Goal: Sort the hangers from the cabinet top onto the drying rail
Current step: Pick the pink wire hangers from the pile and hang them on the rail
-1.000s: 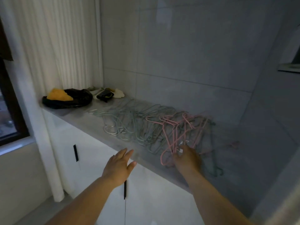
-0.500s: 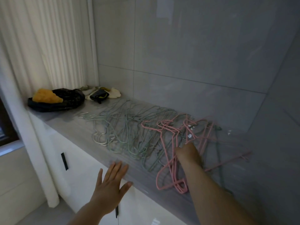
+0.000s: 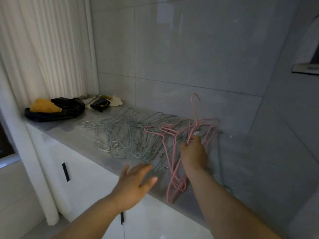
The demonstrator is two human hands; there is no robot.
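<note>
Head view: dim and blurred, single wires hard to separate.
Right hand [image 3: 193, 155]: grasping pink hangers [image 3: 178, 188], fingertips mostly hidden behind knuckles.
Pink hangers: partly raised off cabinet top [image 3: 69, 133], one hook now upright.
Left hand [image 3: 134, 183]: released, fingers spread, smeared, nearer green hangers [image 3: 127, 135] than before.

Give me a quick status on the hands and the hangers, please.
Right hand grips a bunch of pink hangers. Left hand open, holding nothing. Green hangers lie tangled against them on the cabinet top.
</note>
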